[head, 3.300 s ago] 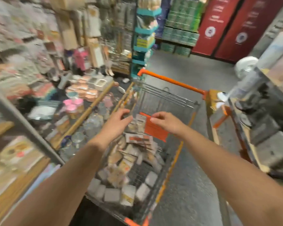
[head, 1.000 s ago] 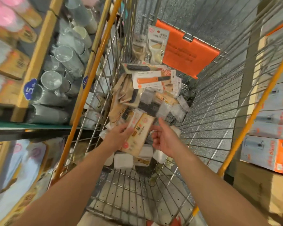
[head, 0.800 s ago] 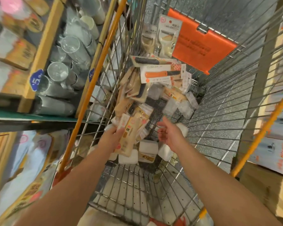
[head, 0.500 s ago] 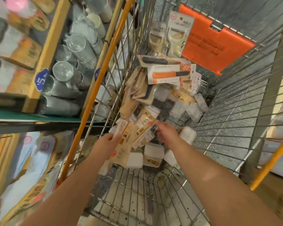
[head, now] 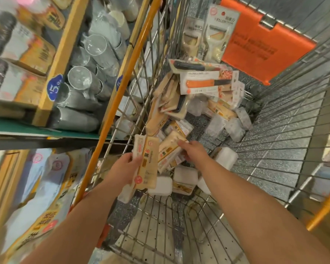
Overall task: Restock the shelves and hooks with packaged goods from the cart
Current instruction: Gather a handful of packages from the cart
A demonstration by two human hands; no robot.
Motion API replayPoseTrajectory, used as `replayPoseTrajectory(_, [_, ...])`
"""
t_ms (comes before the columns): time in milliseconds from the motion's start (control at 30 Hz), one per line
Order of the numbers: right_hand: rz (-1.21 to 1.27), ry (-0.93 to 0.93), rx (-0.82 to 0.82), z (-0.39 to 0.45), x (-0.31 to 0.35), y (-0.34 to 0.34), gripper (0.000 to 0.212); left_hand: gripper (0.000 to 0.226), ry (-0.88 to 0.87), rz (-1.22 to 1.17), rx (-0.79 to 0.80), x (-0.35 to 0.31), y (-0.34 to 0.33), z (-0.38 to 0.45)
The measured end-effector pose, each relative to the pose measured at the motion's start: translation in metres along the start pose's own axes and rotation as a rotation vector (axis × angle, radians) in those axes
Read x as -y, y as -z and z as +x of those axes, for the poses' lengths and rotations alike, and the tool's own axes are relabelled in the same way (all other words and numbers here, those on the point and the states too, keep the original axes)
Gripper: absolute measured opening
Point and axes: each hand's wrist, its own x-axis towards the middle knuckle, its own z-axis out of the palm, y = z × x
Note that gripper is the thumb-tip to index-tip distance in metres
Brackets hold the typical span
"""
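I look down into a wire cart (head: 286,119) heaped with packaged goods. My left hand (head: 125,168) grips a long beige pack (head: 148,164) with a red price sticker, with a thinner white pack held against it. My right hand (head: 193,152) reaches down onto another beige pack (head: 168,150) in the pile, fingers curled over its upper edge. Farther back lie an orange-handled knife on a card (head: 208,82) and carded peelers (head: 217,31) leaning on the cart's far end.
White boxes (head: 185,176) lie at the pile's near side. An orange flap (head: 263,44) hangs on the cart's far wall. Wooden-edged shelves (head: 51,67) at left hold clear cups (head: 95,50) and boxed goods; bagged items (head: 42,187) fill the lower shelf.
I bent from pushing the cart down into its basket. My left hand lifted the beige packs and drew them left; my right hand moved onto another pack in the pile.
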Motion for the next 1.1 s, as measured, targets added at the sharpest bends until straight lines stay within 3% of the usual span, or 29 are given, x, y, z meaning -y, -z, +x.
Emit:
replayPoseTrajectory(200, [0.082,0.091,-0.025,-0.051,0.002,0.048,0.026,0.024,-0.036,-0.202,-0.023,-0.007,-0.001,-0.006])
replayPoseTrajectory(367, [0.182,0.209,-0.076,-0.102,0.031,0.069,0.003,0.017,-0.038,-0.465,0.027,-0.017,-0.006,-0.011])
replayPoseTrajectory(567, [0.552,0.303,-0.084,-0.152,0.033,0.070,0.030,0.014,-0.110,-0.795,0.156,-0.029,-0.033,-0.030])
replayPoseTrajectory(733, [0.642,0.286,-0.138,-0.158,0.003,0.043,0.053,0.040,-0.084,-0.934,0.264,-0.034,-0.064,-0.038])
replayPoseTrajectory(967, [0.792,0.288,-0.129,-0.151,-0.022,0.031,0.033,0.043,-0.096,-0.982,0.273,-0.030,-0.069,-0.039])
replayPoseTrajectory(1100, [0.871,0.351,-0.083,-0.151,-0.023,0.026,0.037,0.041,-0.097,-0.972,0.297,-0.031,-0.070,-0.038])
